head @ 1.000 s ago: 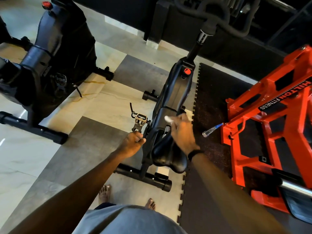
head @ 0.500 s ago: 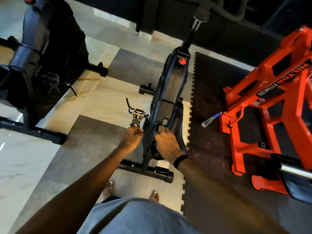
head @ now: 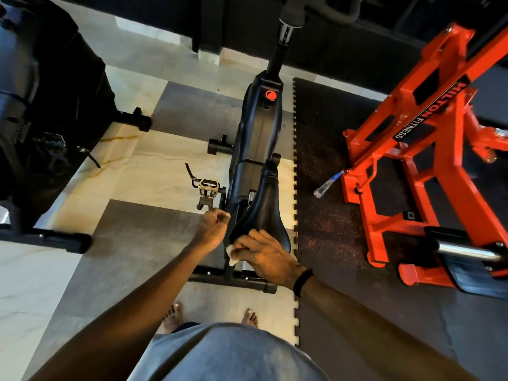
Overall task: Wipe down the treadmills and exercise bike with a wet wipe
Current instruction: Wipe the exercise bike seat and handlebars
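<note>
right hand (head: 265, 255) now back at the saddle's (head: 265, 204) rear, fingers clamped on the wet wipe (head: 232, 253) — mostly hidden

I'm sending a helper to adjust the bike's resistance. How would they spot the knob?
Find the black exercise bike standing between the orange frame and pale floor tiles. On its frame top, ahead of the saddle, sits the knob, the bike's only red part.

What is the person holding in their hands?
The right hand holds a white wipe bunched under its fingers, against the back of the bike seat. The left hand is curled beside the bike; whether it holds anything cannot be told.
</note>
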